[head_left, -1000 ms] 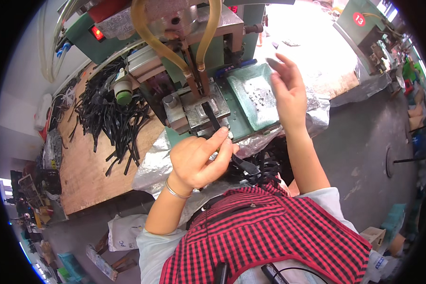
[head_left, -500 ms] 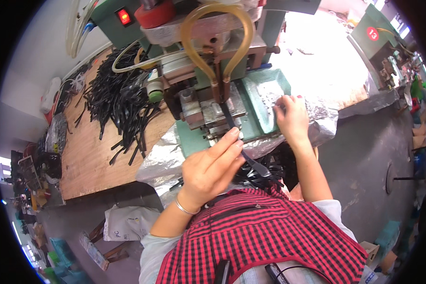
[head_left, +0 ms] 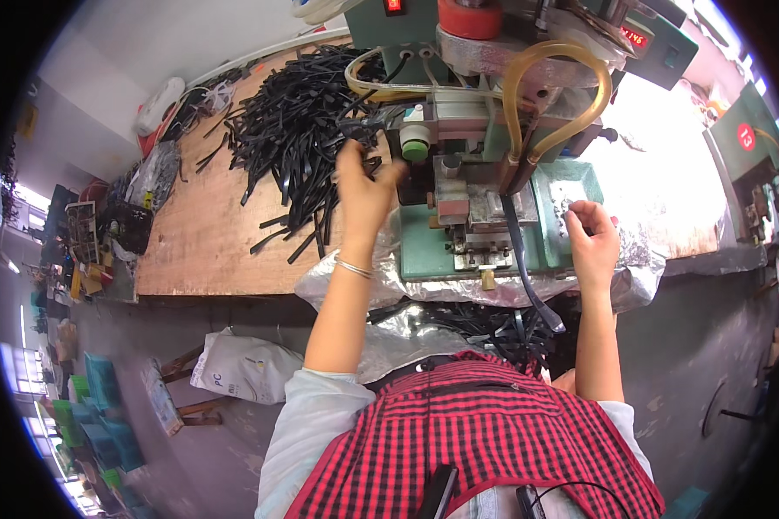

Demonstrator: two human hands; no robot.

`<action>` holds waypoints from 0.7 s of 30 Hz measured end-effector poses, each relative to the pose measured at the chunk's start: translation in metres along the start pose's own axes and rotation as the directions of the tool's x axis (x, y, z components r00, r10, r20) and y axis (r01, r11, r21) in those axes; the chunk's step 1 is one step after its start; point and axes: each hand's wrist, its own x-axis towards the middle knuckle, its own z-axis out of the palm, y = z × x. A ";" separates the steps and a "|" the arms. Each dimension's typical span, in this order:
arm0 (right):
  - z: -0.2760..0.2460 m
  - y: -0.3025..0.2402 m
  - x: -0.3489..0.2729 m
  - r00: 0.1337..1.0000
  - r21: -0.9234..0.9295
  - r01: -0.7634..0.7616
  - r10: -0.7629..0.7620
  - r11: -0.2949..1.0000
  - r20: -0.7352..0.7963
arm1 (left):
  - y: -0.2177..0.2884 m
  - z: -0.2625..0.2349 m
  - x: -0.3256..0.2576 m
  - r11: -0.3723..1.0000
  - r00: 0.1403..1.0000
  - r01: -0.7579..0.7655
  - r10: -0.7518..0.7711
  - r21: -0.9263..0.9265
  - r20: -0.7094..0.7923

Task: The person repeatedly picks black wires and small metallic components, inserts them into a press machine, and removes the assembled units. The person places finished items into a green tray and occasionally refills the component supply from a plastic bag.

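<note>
One black strip (head_left: 520,253) sits at the copper-coloured prongs (head_left: 510,175), right of centre; many lie loose in the upper-left pile (head_left: 294,125), by the spread, empty-looking left hand (head_left: 365,197); the right hand (head_left: 595,246) bunches at the green tray (head_left: 589,176), hold unclear

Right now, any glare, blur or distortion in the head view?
Head view: the bench right of the machine is blown out to white; the foil throws bright glints; the left hand is smeared at the fingers, the right hand crisper; the bins tilt near the left rim, and the fisheye leaves black corners.
</note>
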 end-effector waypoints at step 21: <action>-0.045 -0.006 -0.039 0.956 -0.123 0.134 -0.161 0.983 -0.246 | -0.022 -0.075 -0.006 0.847 0.996 -0.079 0.044 0.526 0.079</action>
